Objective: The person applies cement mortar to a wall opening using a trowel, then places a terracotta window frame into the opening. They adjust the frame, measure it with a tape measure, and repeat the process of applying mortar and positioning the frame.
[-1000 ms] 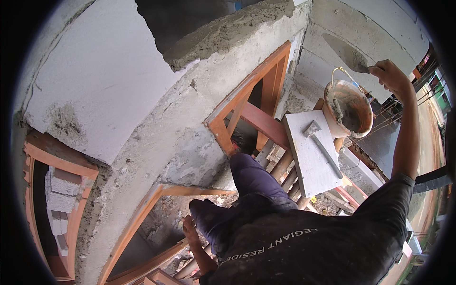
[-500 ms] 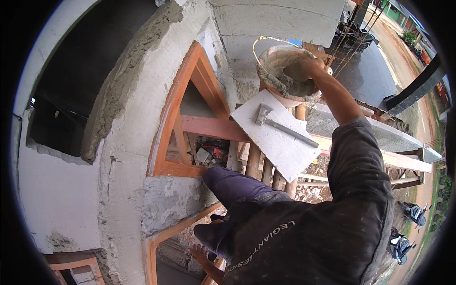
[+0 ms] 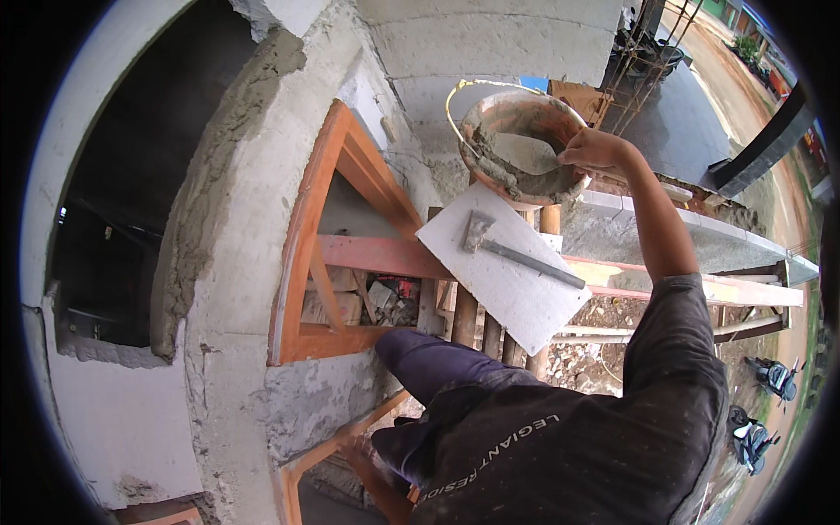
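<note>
My right hand [image 3: 602, 150] is closed at the right rim of a mortar-smeared bucket [image 3: 560, 109]. From its fingers a flat grey trowel blade [image 3: 523, 152] reaches into the bucket, lying against the wet mortar [image 3: 551, 182]. The trowel's handle is hidden in the hand. A white board [image 3: 516, 284] sits just below the bucket, and on it rests a hammer-like tool [image 3: 525, 261] with a grey handle and a mortar-crusted head. Low in the picture my left hand [image 3: 357, 451] is by the lower orange wooden frame [image 3: 319, 451], its fingers too unclear to read.
A triangular orange window frame [image 3: 302, 254] is set in the rough plastered wall [image 3: 236, 236]. Wooden poles [image 3: 465, 315] and a long pinkish beam [image 3: 376, 254] run beneath the board. Steel rods [image 3: 643, 79] stand behind the bucket. Motorbikes [image 3: 751, 442] are parked at the right.
My right hand has drawn back toward the bucket's rim, and more of the trowel blade shows. My left hand, earlier with spread fingers, has moved up beside the lower frame. The view has shifted slightly.
</note>
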